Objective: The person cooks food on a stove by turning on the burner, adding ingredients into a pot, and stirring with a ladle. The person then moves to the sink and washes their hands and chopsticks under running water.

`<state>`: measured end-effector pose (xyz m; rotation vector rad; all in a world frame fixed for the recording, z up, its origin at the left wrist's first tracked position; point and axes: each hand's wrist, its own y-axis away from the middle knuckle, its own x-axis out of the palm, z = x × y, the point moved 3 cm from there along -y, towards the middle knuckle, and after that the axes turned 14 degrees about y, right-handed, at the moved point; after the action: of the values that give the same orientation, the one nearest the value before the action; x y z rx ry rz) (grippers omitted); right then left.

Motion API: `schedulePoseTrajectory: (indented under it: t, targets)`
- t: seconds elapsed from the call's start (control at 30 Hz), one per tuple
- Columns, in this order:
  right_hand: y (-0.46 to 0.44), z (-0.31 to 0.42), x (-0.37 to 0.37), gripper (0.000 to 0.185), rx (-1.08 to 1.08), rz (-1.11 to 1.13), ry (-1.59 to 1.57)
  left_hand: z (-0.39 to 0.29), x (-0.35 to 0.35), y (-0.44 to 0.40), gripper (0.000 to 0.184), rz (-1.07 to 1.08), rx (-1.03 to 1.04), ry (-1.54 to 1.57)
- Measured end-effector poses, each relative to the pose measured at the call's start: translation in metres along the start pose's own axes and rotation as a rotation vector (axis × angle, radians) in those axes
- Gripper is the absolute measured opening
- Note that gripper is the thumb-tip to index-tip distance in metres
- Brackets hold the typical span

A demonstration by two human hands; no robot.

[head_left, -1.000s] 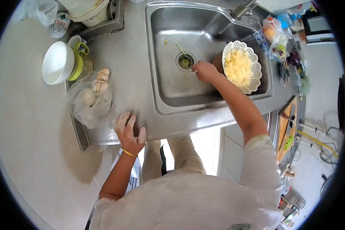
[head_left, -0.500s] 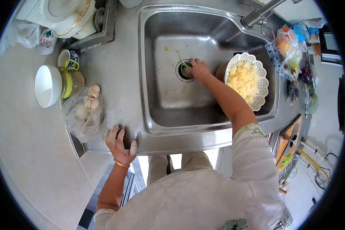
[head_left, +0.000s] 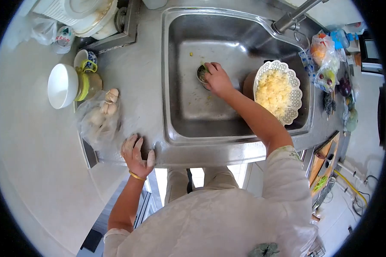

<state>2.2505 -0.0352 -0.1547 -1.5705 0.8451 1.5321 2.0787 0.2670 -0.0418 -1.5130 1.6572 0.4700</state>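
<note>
My right hand [head_left: 219,80] is over the drain area of the steel sink [head_left: 188,113], its fingers closed on the rim of a small round sink strainer [head_left: 201,74]. Greenish scraps show inside the strainer, and the hand covers the drain opening. At the counter's front edge, my left hand [head_left: 137,155] rests with its fingers apart and whitish residue on them; it holds nothing. Beside it lies a clear plastic bag [head_left: 99,126] with pale round mushrooms or bulbs, two of them [head_left: 110,103] at its mouth.
A lacy-rimmed white basket [head_left: 297,92] of pale yellow crumbly food sits at the sink's right side, below the faucet [head_left: 289,20]. A white bowl [head_left: 62,85], a lidded jar [head_left: 89,85] and a patterned cup [head_left: 82,58] stand left. Bagged produce [head_left: 324,64] lies right.
My right hand has shifted slightly left relative to the sink, its fingers now gripping the strainer. The long green stem above the drain no longer shows. The view has shifted a little.
</note>
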Motion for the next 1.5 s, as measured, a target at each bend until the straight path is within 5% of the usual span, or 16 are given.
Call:
schedulePoseTrajectory:
  t: [0.17, 0.3, 0.43, 0.53, 0.67, 0.8, 0.87, 0.93, 1.07, 1.2, 1.33, 1.5]
  targets:
    - [0.014, 0.065, -0.115, 0.029, -0.120, -0.210, -0.135, 0.003, -0.003, 0.005, 0.045, -0.027, 0.010, 0.011]
    - [0.051, 0.143, -0.202, 0.027, -0.185, -0.147, -0.350, 0.003, -0.010, 0.010, 0.054, -0.035, 0.042, 0.084]
    - [0.084, 0.223, -0.216, 0.028, -0.153, -0.135, -0.552, 0.007, -0.025, 0.045, 0.070, -0.060, 0.085, 0.483]
    - [0.102, 0.279, -0.195, 0.030, -0.111, -0.074, -0.698, -0.002, -0.041, 0.100, 0.074, -0.023, -0.044, 0.700]
    - [0.115, 0.346, -0.120, 0.029, 0.006, -0.083, -0.867, 0.030, -0.013, 0.183, 0.075, -0.214, -0.623, 1.369]
    - [0.125, 0.386, 0.002, 0.031, 0.280, 0.124, -1.216, 0.110, 0.038, 0.229, 0.071, -0.262, -0.689, 1.249]
    - [0.134, 0.399, 0.076, 0.038, 0.538, 0.433, -1.339, 0.142, 0.060, 0.232, 0.068, -0.232, -0.605, 1.057]
    - [0.119, 0.400, 0.088, 0.052, 0.776, 0.503, -1.609, 0.187, 0.101, 0.247, 0.067, -0.180, -0.693, 0.952]
    - [0.125, 0.426, 0.176, 0.053, 0.958, 0.517, -1.648, 0.250, 0.189, 0.294, 0.060, -0.602, -1.187, 1.683]
    - [0.133, 0.446, 0.226, 0.055, 1.006, 0.495, -1.605, 0.269, 0.195, 0.317, 0.041, 0.341, -0.856, 0.002]
    - [0.149, 0.440, 0.239, 0.056, 0.941, 0.546, -1.518, 0.279, 0.198, 0.323, 0.039, 0.690, -0.803, -0.058]
    - [0.178, 0.392, 0.252, 0.058, 0.790, 0.545, -1.098, 0.268, 0.168, 0.356, 0.038, 0.603, -0.711, 0.030]
